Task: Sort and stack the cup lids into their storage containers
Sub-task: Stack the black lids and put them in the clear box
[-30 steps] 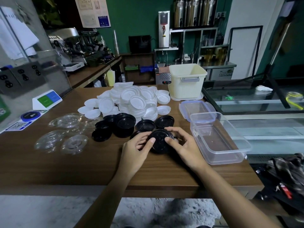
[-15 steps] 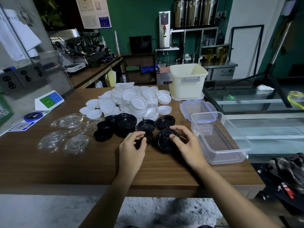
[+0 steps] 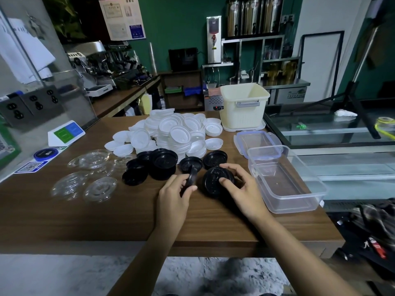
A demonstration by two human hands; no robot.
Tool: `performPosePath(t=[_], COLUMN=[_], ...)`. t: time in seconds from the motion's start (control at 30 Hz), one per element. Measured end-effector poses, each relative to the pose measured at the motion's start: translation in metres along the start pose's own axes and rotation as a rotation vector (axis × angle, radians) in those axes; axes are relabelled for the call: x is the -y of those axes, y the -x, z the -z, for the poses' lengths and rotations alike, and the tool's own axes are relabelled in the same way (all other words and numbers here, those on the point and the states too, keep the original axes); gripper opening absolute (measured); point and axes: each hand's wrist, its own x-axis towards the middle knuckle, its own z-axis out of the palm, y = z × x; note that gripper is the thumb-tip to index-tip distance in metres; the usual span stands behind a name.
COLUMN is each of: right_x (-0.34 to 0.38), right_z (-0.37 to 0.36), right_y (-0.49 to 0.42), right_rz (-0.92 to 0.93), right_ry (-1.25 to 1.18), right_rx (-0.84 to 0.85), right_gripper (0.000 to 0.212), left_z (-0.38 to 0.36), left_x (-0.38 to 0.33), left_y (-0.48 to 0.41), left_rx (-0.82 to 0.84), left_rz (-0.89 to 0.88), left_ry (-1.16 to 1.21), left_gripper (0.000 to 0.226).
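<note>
My right hand (image 3: 239, 189) grips a stack of black lids (image 3: 213, 182) on the wooden table (image 3: 85, 214), thumb on top and fingers round its far side. My left hand (image 3: 174, 194) pinches a single black lid (image 3: 192, 176), tilted up on its edge just left of that stack. More black lids (image 3: 158, 165) lie behind my hands. A heap of white lids (image 3: 175, 133) sits farther back. Clear lids (image 3: 94, 174) are spread at the left. An empty clear container (image 3: 286, 180) stands right of my right hand.
A cream bin (image 3: 244, 105) stands at the table's back right, with a clear blue-clipped container lid (image 3: 256, 141) in front of it. A sign stand (image 3: 66, 133) and stickers sit at the left. A glass display case (image 3: 342, 133) borders the table's right edge.
My left hand left the stack, moved left and lifted one black lid onto its edge. My right hand stayed on the stack, which shifted slightly right.
</note>
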Motion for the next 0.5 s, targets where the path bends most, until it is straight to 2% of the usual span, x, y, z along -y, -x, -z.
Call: performPosePath(t=[0.13,0.3,0.4,0.5], right_x=[-0.003,-0.007,-0.006,-0.005], right_z=[0.0,0.0,0.0,0.0], right_y=[-0.001,-0.003,-0.002,-0.001], right_rz=[0.019,0.022,-0.009,-0.002], right_ry=[-0.009,-0.014,-0.053,-0.053], right_rx=[-0.001,-0.014,0.002,0.037], right_gripper=[0.031,0.034,0.035,0.035], left_z=[0.004,0.003,0.006,0.007], left_x=[-0.001,0.007,-0.001,-0.005], left_y=[-0.001,-0.007,-0.007,-0.005], left_rx=[-0.058,-0.092,0.024,0.133], left_rz=[0.062,0.257,0.363,0.316], left_ry=[0.208,0.575,0.737,0.7], left_gripper=[0.029,0.033,0.04,0.043])
